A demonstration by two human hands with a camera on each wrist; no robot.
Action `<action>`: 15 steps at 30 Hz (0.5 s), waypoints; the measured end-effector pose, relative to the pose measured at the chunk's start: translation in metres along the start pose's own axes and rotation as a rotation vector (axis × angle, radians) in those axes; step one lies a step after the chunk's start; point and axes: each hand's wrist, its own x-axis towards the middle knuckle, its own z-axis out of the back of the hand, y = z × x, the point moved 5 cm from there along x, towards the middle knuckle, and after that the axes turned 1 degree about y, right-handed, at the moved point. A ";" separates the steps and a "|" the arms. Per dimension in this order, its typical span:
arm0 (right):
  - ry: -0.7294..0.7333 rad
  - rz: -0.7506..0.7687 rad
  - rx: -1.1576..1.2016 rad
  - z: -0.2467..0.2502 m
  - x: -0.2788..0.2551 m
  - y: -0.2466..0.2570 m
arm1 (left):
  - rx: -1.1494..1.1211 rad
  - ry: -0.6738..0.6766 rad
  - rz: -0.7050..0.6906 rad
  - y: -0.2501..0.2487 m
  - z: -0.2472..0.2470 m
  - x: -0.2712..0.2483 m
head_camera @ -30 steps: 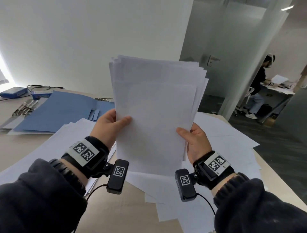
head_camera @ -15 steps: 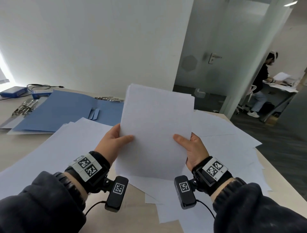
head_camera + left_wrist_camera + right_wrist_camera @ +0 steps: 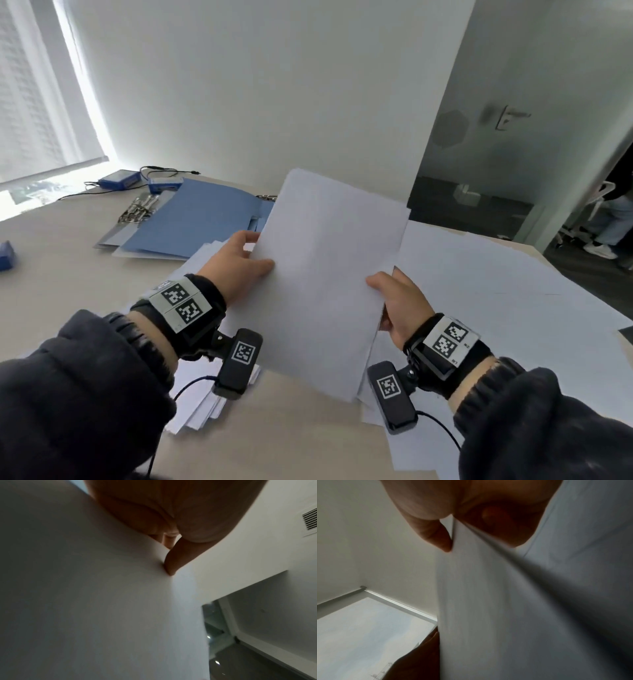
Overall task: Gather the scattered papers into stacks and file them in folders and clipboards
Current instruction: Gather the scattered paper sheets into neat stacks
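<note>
**Paper stack lowered and swung toward the folder**

The paper stack (image 3: 329,277) was held between both hands above the table (image 3: 61,274), over the loose sheets (image 3: 496,291) that lay spread across it. The left hand (image 3: 236,267) pinched the stack's left edge, thumb on the front face and fingers behind; the right hand (image 3: 399,301) pinched the right edge the same way, and the right wrist view showed the sheets' edges wedged between thumb (image 3: 435,534) and curled fingers.

A second earlier the stack had stood higher and nearly upright, its top edges fanned and uneven. By this moment it had come down, the edges had closed into a squarer block, and it had tipped toward the left. That suggested the squaring was largely finished and the stack was being carried toward the open blue folder (image 3: 198,219), which lay just beyond the left hand.

The stack's long axis ran from its lower corner near the person up and away, leaning left, with the far short edge pointing toward the back wall and the folder's side.
</note>
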 end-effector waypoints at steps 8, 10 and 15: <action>0.267 -0.229 -0.150 -0.110 0.017 -0.051 | 0.406 -0.055 0.272 0.053 0.109 0.031; 0.306 -0.261 -0.107 -0.128 0.016 -0.053 | 0.426 -0.091 0.283 0.059 0.126 0.036; 0.347 -0.322 -0.106 -0.139 0.014 -0.057 | 0.471 -0.132 0.286 0.073 0.143 0.038</action>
